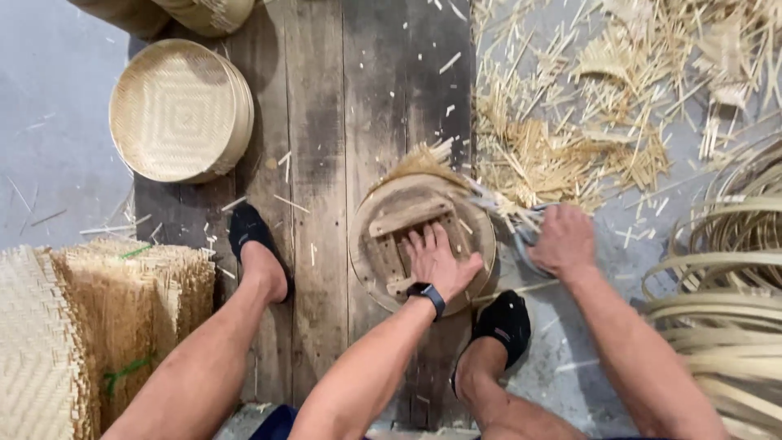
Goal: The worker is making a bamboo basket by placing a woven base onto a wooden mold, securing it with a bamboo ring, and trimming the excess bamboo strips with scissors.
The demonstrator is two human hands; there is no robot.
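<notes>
My left hand (pixel 437 261) lies flat, fingers spread, on a round wooden form (pixel 371 269) with crossed slats that rests on dark floor planks. Woven bamboo strip ends (pixel 423 160) stick out from under the form's far rim. A dark watch sits on that wrist. My right hand (pixel 564 240) is closed around a metal cutting tool (pixel 521 231) at the form's right edge, where the blades meet the protruding strips. Both my feet in black shoes flank the form.
A finished round woven basket (pixel 181 110) leans at upper left. Stacked woven bamboo mats (pixel 90 326) lie at lower left. Cut bamboo scraps (pixel 586 122) litter the upper right. Coiled bamboo hoops (pixel 725 285) fill the right edge.
</notes>
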